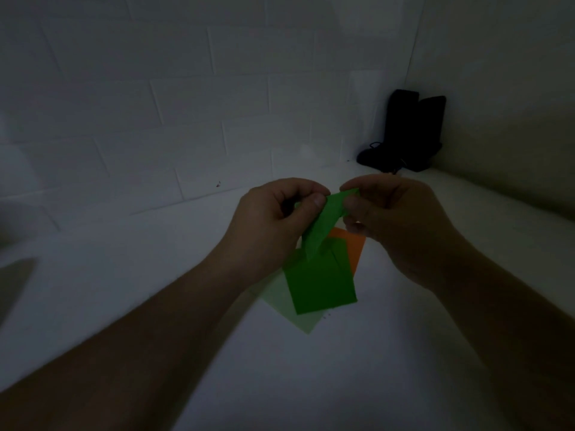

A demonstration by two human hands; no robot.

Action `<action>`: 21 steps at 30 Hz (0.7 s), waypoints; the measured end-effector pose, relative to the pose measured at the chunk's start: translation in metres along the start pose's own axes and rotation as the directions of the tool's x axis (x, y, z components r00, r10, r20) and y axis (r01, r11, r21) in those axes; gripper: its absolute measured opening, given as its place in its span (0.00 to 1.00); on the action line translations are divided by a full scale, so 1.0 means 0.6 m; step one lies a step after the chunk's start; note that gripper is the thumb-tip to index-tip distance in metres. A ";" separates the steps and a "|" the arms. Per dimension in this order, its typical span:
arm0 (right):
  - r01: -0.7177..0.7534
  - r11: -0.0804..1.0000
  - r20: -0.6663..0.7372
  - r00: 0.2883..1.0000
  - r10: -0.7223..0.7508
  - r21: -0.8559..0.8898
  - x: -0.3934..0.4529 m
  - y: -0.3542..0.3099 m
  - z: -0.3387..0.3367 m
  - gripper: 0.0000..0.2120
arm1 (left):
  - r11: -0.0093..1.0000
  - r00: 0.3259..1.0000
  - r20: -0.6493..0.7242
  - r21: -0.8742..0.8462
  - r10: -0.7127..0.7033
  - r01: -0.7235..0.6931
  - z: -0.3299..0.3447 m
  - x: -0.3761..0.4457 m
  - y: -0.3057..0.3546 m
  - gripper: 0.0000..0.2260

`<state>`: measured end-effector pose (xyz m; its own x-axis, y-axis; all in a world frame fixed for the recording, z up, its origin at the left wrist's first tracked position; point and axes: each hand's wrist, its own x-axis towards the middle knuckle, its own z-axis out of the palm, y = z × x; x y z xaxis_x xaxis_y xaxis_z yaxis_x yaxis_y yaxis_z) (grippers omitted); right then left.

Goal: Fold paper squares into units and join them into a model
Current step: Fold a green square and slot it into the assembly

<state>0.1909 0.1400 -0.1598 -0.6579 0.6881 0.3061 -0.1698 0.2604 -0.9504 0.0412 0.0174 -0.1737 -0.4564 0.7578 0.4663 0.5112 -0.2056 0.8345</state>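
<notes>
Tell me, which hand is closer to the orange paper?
Right. The right hand hovers just above the orange paper; the left hand is farther left.

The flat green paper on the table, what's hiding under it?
Under the flat green paper a pale green sheet and an orange sheet peek out. Anything else beneath is covered.

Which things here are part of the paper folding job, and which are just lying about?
Part of the job: folded green piece, pinched by left hand and right hand; green sheet, pale green sheet and orange sheet on the surface.

Lying about: dark object in the corner.
</notes>
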 end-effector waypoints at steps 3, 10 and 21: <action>-0.023 0.999 0.003 1.000 0.023 -0.043 -0.001 0.000 0.000 0.06 | 0.999 1.000 -0.010 0.045 -0.011 0.011 0.001 0.000 0.000 0.06; -0.052 0.990 -0.019 0.999 0.050 -0.130 0.003 0.001 0.000 0.08 | 0.997 0.999 0.039 0.074 -0.028 0.025 0.000 -0.006 0.006 0.06; -0.146 0.987 0.058 0.987 0.150 -0.072 -0.004 -0.006 0.005 0.08 | 0.995 0.991 0.097 -0.019 -0.096 0.098 0.006 -0.008 0.006 0.05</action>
<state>0.1911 0.1353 -0.1572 -0.7175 0.6787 0.1565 -0.0188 0.2057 -0.9784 0.0478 0.0151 -0.1738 -0.4310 0.8303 0.3533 0.4499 -0.1417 0.8818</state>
